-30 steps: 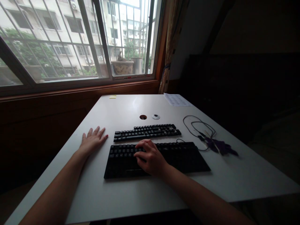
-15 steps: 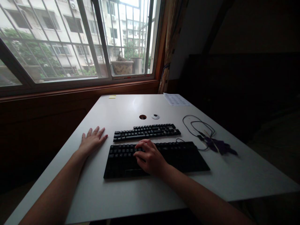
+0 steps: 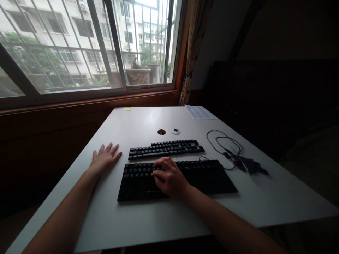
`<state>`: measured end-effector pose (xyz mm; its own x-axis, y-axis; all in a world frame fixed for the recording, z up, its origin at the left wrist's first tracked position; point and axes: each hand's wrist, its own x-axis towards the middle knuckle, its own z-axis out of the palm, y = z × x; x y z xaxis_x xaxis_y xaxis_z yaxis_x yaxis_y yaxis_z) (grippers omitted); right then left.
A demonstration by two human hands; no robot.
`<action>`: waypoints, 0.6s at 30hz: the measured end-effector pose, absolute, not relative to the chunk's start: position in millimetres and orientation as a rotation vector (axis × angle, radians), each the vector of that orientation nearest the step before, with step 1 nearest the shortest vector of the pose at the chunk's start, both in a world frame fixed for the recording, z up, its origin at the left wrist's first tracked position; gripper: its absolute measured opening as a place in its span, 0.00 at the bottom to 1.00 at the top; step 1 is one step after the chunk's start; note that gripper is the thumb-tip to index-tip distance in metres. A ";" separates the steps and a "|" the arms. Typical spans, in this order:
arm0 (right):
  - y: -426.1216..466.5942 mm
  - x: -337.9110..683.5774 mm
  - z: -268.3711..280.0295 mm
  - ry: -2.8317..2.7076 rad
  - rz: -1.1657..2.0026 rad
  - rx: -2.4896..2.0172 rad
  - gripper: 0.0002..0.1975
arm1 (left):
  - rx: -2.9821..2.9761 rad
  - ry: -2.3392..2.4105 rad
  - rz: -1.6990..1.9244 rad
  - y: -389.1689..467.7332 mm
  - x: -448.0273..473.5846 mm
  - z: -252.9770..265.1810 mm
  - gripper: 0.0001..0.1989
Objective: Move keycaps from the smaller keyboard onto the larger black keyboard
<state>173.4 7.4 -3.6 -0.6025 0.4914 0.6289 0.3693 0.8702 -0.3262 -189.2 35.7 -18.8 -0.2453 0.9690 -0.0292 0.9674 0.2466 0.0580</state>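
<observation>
A black keyboard (image 3: 209,180) lies on the white table, its back rows fitted with keycaps and its front part looking bare and dark. Over its middle is my right hand (image 3: 171,178), thumb and fingers curled together in a pinch at a keycap at the end of the second row; the fingers mostly cover that keycap. Behind the keyboard, loose black keycaps (image 3: 164,150) stand in rows, with a long space bar among them. My left hand (image 3: 104,157) rests flat on the table left of the keyboard, fingers spread, holding nothing.
To the right lie a coiled black cable (image 3: 225,137) and a crumpled dark purple cloth (image 3: 247,165) with a thin stick on it. Farther back are a round cable hole (image 3: 161,132), its white cover (image 3: 175,131), printed paper (image 3: 200,112) and yellow sticky notes (image 3: 127,109).
</observation>
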 end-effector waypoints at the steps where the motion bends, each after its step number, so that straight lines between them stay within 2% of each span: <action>1: 7.3 173.3 -3.2 -2.282 0.211 -0.618 0.07 | 1.891 2.435 0.043 35.8 -189.1 -18.7 0.38; 8: 8.0 172.8 -3.7 -2.268 0.209 -0.603 0.07 | 1.917 2.440 0.085 36.8 -192.9 -23.8 0.37; 13: 8.0 171.9 -6.9 -2.339 0.165 -0.598 0.14 | 1.912 2.433 0.072 36.8 -193.0 -23.7 0.38; 18: 6.1 171.6 -7.4 -2.407 0.128 -0.624 0.12 | 1.915 2.448 0.069 36.4 -191.5 -22.4 0.37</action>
